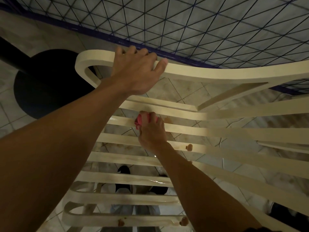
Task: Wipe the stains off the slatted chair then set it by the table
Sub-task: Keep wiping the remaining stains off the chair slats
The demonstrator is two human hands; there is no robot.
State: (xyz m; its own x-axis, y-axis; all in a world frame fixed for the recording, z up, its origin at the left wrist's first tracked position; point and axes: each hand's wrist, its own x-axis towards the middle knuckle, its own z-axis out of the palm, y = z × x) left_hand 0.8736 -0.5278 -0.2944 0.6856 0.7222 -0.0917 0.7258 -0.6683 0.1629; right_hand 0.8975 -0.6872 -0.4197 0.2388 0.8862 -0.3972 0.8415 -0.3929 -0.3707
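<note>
- The floor (180,91) is laid with pale, mottled beige tiles set on the diagonal with dark grout lines. It shows on the left and through the gaps in the chair.
- A table (200,22) fills the top of the view. Its grey surface is crossed by dark diagonal grid lines and bordered with a blue edge.
- The slatted chair (217,76) is cream-coloured and stands just beside the table's blue edge. Its curved upper rail sweeps from the left across to the right, and its slats run in rows below that rail. A wet sheen glints on some of the lower slats.
- A round black base (41,84) rests on the tiles at the left, with a black column rising from it toward the upper left corner.
- The left hand (138,71) grips the chair's curved upper rail, with the fingers curled over the far side and the thumb lying along the top.
- The right hand (152,129) is clenched round a wadded pink cloth (138,122) and presses it onto an upper slat.
- Black shoes (123,171) show through the lower slats.
- Brown stains (189,147) dot the slats: one beside the cloth, one to the right of the right wrist, and two on the nearest slat.
</note>
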